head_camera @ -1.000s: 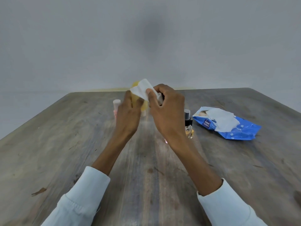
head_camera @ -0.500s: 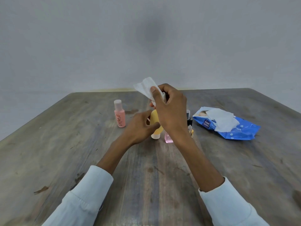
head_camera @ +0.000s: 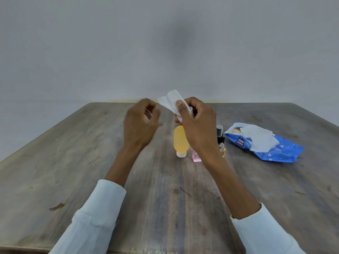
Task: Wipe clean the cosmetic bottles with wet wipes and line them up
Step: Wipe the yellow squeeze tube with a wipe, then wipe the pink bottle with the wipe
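Observation:
My right hand [head_camera: 197,125] pinches a crumpled white wet wipe [head_camera: 170,99] above the middle of the table. Just below it a yellow bottle [head_camera: 181,141] stands on its white cap, free of both hands. A small pink bottle [head_camera: 196,158] stands to its right, partly hidden by my right wrist. A spray bottle with a black cap [head_camera: 220,137] stands behind that. My left hand [head_camera: 141,123] hovers left of the wipe, blurred, with loosely curled fingers that hold nothing. It covers the spot where the pink bottle with the white cap stood.
A blue wet-wipe pack [head_camera: 275,151] lies at the right of the wooden table [head_camera: 73,162], with a white wipe sticking out of its opening. A grey wall rises behind the table's far edge.
My left hand set the yellow bottle down on its cap next to the small pink one, let go and rose up to the left. My right hand kept the wipe almost in place.

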The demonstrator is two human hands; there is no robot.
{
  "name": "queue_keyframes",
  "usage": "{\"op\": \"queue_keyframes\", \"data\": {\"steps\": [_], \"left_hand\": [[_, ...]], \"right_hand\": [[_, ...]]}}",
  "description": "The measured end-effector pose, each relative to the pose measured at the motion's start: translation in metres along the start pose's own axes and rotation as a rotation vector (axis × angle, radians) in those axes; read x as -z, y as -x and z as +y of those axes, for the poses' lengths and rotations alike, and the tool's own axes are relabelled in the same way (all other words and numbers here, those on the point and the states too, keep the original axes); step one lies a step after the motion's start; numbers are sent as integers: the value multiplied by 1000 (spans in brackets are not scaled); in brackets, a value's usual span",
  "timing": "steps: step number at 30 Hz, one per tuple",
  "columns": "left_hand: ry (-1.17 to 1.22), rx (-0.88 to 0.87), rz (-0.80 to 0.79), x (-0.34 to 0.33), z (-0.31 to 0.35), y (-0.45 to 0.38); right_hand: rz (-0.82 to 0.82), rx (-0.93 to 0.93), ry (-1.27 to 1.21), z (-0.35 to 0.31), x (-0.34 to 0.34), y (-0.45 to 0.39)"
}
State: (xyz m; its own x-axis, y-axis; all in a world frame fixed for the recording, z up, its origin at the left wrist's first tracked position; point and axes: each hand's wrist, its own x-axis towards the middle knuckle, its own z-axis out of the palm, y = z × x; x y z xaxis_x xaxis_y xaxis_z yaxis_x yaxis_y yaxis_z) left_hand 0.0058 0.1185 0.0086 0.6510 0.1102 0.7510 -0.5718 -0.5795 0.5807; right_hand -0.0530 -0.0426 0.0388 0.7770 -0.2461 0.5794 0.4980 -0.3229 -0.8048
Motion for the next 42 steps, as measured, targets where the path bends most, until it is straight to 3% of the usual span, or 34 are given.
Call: {"op": "queue_keyframes", "data": {"steps": [2, 4, 9, 13, 25, 28, 36, 42], "left_hand": [[-7, 73, 173, 13, -10, -10], [-54, 195, 232, 23, -25, -17], [27, 364, 54, 34, -53, -22], [-10, 276, -82, 30, -52, -19], [-85, 164, -114, 21, -55, -15], [123, 226, -133, 25, -50, -18], [897, 330, -392, 41, -21, -18], [989, 305, -548, 36, -9, -13]], "right_hand": [[-3, 3, 7, 0, 0, 0], [-6, -3, 12, 0, 0, 1], [3, -3, 36, 1, 0, 0], [1, -3, 47, 3, 0, -1], [-12, -25, 29, 6, -1, 0], [7, -28, 7, 5, 0, -1], [108, 39, -91, 1, 1, -2], [135, 256, 88, 2, -4, 2]]}}
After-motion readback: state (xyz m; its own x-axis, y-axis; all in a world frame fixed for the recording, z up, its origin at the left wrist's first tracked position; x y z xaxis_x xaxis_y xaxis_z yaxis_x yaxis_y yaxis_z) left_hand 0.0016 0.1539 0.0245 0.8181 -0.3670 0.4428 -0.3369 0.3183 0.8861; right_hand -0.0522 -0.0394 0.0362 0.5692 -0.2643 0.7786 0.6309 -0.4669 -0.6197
